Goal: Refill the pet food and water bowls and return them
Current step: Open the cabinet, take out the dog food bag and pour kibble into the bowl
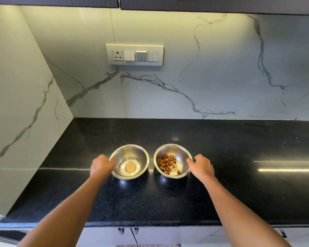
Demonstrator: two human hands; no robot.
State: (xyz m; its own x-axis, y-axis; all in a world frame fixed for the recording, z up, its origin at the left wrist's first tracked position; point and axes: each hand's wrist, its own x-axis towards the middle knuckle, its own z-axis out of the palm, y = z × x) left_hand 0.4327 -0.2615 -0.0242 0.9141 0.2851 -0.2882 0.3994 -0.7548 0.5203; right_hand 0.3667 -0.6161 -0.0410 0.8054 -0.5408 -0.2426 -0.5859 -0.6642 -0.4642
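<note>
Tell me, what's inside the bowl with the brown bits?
Brown kibble pieces sit in the right steel bowl, its shiny bottom partly bare. The right hand covers part of its rim.

The black countertop (239, 175) lies bare to the right, near and far of the two steel bowls, the water bowl (129, 162) and kibble bowl (173, 160), with a narrow gap between them, while the marble side wall (21, 113) closes the left.
</note>
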